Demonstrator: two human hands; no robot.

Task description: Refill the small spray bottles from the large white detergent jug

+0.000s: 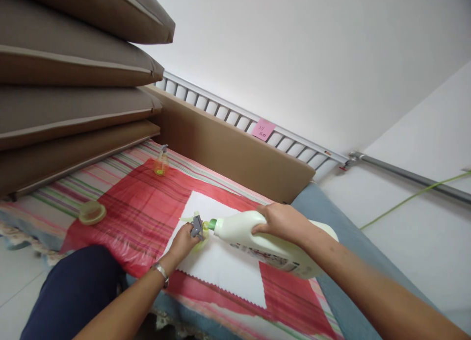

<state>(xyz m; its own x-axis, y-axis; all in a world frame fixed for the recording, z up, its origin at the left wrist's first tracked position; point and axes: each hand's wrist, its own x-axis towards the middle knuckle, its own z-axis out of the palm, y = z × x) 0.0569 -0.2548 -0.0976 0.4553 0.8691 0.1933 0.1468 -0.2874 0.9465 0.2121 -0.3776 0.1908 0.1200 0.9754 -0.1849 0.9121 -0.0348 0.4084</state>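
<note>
My right hand point(281, 222) grips a large pale-green detergent jug point(287, 251) from above. The jug is tipped almost onto its side, its green spout at the round mouth of a small clear spray bottle point(200, 241). Closed fingers of my left hand point(184, 242) hold a grey trigger spray head point(197, 225) beside that mouth. The spray bottle, partly hidden by my left hand, has a yellowish tint and stands on a white cloth point(231, 271) with zigzag edges. Whether liquid is flowing cannot be made out.
Another spray bottle point(161, 162) with yellow liquid stands on the red plastic sheet point(147, 207). A round lidded container point(91, 212) lies near the left edge. Stacked brown cushions point(73, 65) rise at the left. Behind stand a brown board point(228, 139) and a radiator point(221, 110).
</note>
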